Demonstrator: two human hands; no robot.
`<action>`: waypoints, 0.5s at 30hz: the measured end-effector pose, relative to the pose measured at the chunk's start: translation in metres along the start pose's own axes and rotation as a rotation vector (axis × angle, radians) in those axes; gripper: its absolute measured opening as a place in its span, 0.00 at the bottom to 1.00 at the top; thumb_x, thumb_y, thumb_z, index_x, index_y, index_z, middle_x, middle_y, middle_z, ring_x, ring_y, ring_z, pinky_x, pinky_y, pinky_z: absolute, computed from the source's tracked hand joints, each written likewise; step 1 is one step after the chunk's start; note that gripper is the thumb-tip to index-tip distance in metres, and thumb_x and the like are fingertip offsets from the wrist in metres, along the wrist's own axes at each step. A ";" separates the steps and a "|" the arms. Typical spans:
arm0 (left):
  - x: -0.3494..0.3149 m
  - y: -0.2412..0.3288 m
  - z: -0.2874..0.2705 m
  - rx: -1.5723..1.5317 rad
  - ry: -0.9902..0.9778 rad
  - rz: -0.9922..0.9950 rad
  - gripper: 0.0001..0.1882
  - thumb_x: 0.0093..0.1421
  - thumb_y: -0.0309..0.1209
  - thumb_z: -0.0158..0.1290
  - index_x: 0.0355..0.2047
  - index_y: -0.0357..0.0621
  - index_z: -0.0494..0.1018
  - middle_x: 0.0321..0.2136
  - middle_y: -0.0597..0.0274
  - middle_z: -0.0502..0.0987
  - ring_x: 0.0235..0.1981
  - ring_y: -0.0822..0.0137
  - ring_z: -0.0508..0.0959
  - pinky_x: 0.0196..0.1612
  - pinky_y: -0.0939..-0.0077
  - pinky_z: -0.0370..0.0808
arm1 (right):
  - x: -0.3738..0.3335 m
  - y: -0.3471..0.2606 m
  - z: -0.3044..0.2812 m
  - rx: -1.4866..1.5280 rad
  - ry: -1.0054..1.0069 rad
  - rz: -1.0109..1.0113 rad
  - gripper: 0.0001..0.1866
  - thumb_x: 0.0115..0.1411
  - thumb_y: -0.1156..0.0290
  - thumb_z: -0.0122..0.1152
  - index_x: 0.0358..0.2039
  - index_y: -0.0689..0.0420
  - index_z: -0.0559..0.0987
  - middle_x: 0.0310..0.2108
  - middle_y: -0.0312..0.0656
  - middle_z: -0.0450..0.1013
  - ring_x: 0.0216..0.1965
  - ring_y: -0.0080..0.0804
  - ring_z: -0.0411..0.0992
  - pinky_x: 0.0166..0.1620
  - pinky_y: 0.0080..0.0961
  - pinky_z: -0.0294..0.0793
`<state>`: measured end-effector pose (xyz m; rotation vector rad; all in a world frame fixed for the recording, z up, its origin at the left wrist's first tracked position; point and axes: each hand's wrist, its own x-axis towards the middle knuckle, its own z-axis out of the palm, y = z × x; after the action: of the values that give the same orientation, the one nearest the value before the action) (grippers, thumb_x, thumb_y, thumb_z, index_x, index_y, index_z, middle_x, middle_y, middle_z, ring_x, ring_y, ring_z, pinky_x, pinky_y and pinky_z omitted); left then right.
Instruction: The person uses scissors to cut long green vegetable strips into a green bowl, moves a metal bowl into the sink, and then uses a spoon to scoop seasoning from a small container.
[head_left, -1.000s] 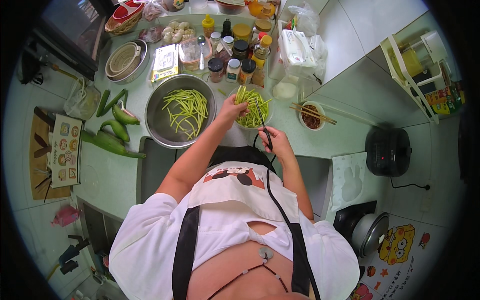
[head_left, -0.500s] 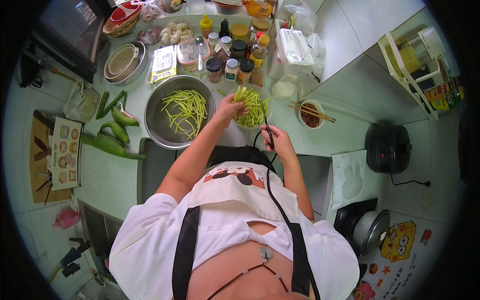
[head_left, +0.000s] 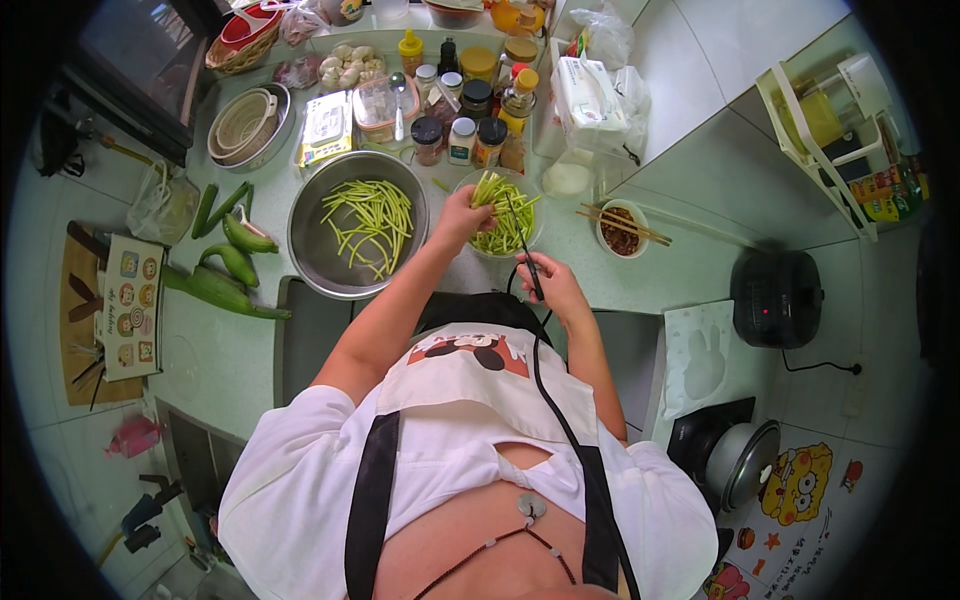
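Note:
My left hand [head_left: 463,214] pinches a bunch of thin green stalks [head_left: 485,187] over a clear bowl [head_left: 541,218]. More cut stalks [head_left: 500,238] lie inside that bowl. With fingers through the black handles, my right hand [head_left: 556,284] grips a pair of scissors [head_left: 523,238]. Their narrow blades point away from me, over the bowl, close to the right of the bunch. Just left of my left forearm stands a wide metal bowl [head_left: 309,262] holding longer whole stalks [head_left: 370,222].
Luffa-like green gourds [head_left: 235,265] lie at the left. Jars and bottles [head_left: 462,140] crowd the back. To the right are a small bowl of dark food [head_left: 622,238] with chopsticks [head_left: 640,228] across it, and a black cooker [head_left: 778,297]. A black cord [head_left: 545,385] hangs along my front.
The scissors have tilted, their blade tips shifting left toward the bunch. My left hand has moved very slightly, still holding the stalks.

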<state>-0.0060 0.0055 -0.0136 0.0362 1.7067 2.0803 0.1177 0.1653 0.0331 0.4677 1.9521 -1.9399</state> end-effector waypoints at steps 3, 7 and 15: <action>0.000 -0.001 0.001 0.197 -0.005 0.052 0.09 0.54 0.24 0.48 0.37 0.38 0.66 0.25 0.65 0.72 0.22 0.76 0.73 0.22 0.84 0.70 | 0.000 -0.004 0.000 -0.033 0.011 0.027 0.15 0.51 0.67 0.58 0.38 0.60 0.73 0.16 0.31 0.64 0.14 0.14 0.60 0.16 0.13 0.59; 0.003 -0.002 0.003 0.249 -0.032 0.044 0.11 0.54 0.25 0.47 0.39 0.40 0.66 0.25 0.65 0.72 0.20 0.76 0.73 0.19 0.84 0.69 | 0.000 -0.006 -0.001 -0.047 0.014 0.026 0.15 0.51 0.67 0.58 0.37 0.61 0.73 0.14 0.31 0.64 0.12 0.15 0.59 0.15 0.12 0.58; -0.005 0.014 0.004 0.311 -0.023 -0.138 0.10 0.57 0.33 0.46 0.39 0.47 0.68 0.18 0.69 0.66 0.14 0.78 0.68 0.14 0.84 0.62 | 0.002 -0.004 -0.008 -0.022 0.028 0.052 0.12 0.52 0.67 0.57 0.36 0.58 0.74 0.15 0.31 0.64 0.12 0.14 0.60 0.14 0.11 0.57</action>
<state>-0.0046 0.0060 0.0019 0.0372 1.9442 1.6962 0.1137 0.1735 0.0353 0.5368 1.9573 -1.8879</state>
